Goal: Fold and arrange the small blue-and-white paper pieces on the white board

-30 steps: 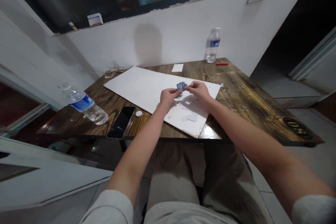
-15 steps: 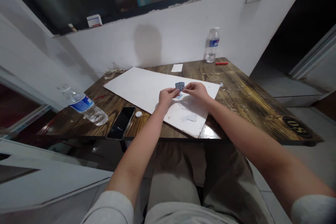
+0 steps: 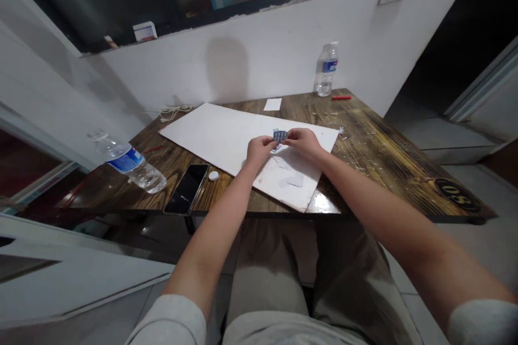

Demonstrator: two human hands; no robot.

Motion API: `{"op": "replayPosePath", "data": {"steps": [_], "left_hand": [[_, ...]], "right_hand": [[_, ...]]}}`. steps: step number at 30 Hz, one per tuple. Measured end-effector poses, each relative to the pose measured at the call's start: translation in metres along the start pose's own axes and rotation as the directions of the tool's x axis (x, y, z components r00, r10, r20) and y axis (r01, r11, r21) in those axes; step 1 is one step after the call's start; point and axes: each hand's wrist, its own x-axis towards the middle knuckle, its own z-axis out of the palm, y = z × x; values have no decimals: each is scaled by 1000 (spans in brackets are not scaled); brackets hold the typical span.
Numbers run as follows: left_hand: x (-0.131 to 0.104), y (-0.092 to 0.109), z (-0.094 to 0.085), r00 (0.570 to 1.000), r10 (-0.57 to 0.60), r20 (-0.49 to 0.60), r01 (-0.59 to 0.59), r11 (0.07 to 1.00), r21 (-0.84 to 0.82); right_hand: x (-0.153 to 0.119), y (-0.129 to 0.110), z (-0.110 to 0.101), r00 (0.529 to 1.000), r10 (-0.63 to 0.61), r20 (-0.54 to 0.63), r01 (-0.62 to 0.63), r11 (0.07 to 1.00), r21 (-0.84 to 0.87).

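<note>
A small blue piece with a grid of pale rectangles (image 3: 280, 135) is held up just above the white board (image 3: 218, 132). Pinched at its left edge by my left hand (image 3: 259, 151), it is gripped on the right by the fingertips of my right hand (image 3: 303, 142). Both hands are closed, thumbs toward each other. Partly hidden below them, blue-and-white outlined shapes (image 3: 277, 148) show at the board's surface. Nearer me, a pale paper scrap (image 3: 296, 180) lies on the board beside thin dark lines or slivers. What the small piece is made of, I cannot tell.
Left of the board are a black phone (image 3: 186, 188), a white cap (image 3: 213, 176) and a tilted water bottle (image 3: 131, 163). At the back stand a second bottle (image 3: 327, 71), a red pen-like stick (image 3: 341, 97) and a white paper square (image 3: 272, 104). A cable (image 3: 174, 112) lies far left.
The blue piece has shifted slightly right and down, its tilt changed. My left hand has moved a little to the right with it; the right fingers now cover more of its edge.
</note>
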Motion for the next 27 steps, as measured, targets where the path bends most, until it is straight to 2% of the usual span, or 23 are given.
{"op": "replayPosePath", "data": {"steps": [2,9,15,27], "left_hand": [[0,0,0,1000,16,14,-16,1000,17],[-1,-1,1,999,46,24,-47,999,13],[-1,1,1,998,54,24,-55,998,21],[-1,-1,0,997,62,43,-66,993,94]], "right_hand": [[0,0,0,1000,-1,13,1,1000,9],[1,1,4,996,4,87,-21,980,198],[3,7,6,995,-21,102,1,981,195],[4,8,3,994,-50,97,42,996,76]]}}
